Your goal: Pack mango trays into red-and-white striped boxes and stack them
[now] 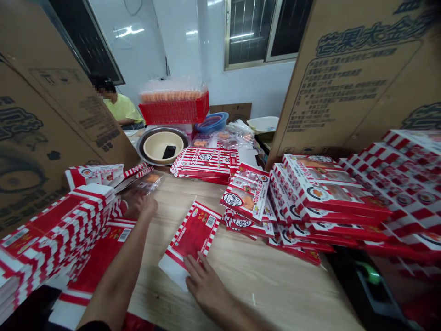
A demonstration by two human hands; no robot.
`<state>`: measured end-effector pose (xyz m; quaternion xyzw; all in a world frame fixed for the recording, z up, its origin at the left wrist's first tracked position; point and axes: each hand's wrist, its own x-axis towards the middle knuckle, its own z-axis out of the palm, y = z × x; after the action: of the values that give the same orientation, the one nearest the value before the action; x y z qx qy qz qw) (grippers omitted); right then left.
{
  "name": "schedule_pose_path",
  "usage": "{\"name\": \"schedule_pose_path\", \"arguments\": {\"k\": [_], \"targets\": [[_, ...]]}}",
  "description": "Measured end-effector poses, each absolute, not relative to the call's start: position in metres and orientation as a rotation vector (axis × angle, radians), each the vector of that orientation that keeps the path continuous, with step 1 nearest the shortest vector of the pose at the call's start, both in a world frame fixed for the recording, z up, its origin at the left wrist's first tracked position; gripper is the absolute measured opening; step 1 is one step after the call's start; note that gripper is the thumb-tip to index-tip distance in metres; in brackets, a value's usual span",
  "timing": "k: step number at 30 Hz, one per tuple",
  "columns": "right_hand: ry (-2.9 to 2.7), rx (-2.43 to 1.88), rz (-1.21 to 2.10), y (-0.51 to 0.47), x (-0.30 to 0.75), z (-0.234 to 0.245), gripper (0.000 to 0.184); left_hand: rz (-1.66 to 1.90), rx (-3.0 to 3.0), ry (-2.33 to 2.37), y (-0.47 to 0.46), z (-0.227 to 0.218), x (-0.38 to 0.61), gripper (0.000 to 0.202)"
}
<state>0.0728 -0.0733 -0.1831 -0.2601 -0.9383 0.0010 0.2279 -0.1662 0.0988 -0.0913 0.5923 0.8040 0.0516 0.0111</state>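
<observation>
My right hand (203, 282) lies flat with fingers spread on the near end of a flattened red-and-white striped carton (192, 236) on the wooden table (275, 285). My left hand (139, 204) reaches forward to the left, fingers curled on a clear plastic packet with orange contents (146, 180) beside a stack of flat cartons (62, 230). Filled red-and-white boxes (246, 193) pile up at the right.
Tall cardboard cases stand at left (44, 119) and right (358, 78). A stack of flat cartons (205, 163), a metal bowl holding a phone (161, 146), a red basket (175, 110) and blue bowls (212, 122) sit farther back. A person in a yellow shirt (120, 109) sits beyond.
</observation>
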Motion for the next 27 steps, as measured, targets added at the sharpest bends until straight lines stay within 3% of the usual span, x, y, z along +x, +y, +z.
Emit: {"name": "schedule_pose_path", "arguments": {"k": [4,6,8,11,14,16,18,20,22,24,27], "targets": [[-2.653,-0.682,0.06,-0.084,0.085,-0.173,0.022,0.359,1.868,2.57,0.091,-0.092,-0.171,0.03],[-2.723,-0.636,0.246,-0.094,0.101,-0.157,0.019,0.486,1.968,2.477,0.088,-0.087,-0.17,0.025],[-2.703,-0.657,0.528,-0.101,0.117,-0.138,0.028,0.633,2.064,2.349,0.085,-0.077,-0.168,0.017],[-2.437,-0.885,0.784,-0.099,0.138,-0.111,0.033,0.922,2.149,2.196,0.076,-0.049,-0.166,0.02],[-2.167,-1.031,0.716,-0.08,0.153,-0.086,0.035,1.247,2.173,2.096,0.052,-0.004,-0.162,0.027],[-2.049,-1.038,0.583,-0.066,0.158,-0.066,0.048,1.35,2.214,1.982,0.027,0.03,-0.152,0.027],[-2.016,-1.021,0.503,-0.057,0.158,-0.046,0.072,1.336,2.301,1.711,0.0,0.056,-0.13,0.02],[-2.099,-0.969,0.601,-0.055,0.154,-0.029,0.083,1.316,2.39,1.348,-0.023,0.069,-0.101,0.018],[-2.182,-0.936,0.86,-0.059,0.152,-0.021,0.056,1.319,2.433,1.205,-0.041,0.066,-0.075,0.017],[-2.114,-0.971,1.057,-0.064,0.156,-0.025,0.03,1.47,2.395,1.348,-0.053,0.047,-0.06,0.022],[-1.706,-1.147,1.077,-0.069,0.181,-0.045,0.026,1.226,2.314,1.635,-0.072,-0.003,-0.063,0.029]]}}
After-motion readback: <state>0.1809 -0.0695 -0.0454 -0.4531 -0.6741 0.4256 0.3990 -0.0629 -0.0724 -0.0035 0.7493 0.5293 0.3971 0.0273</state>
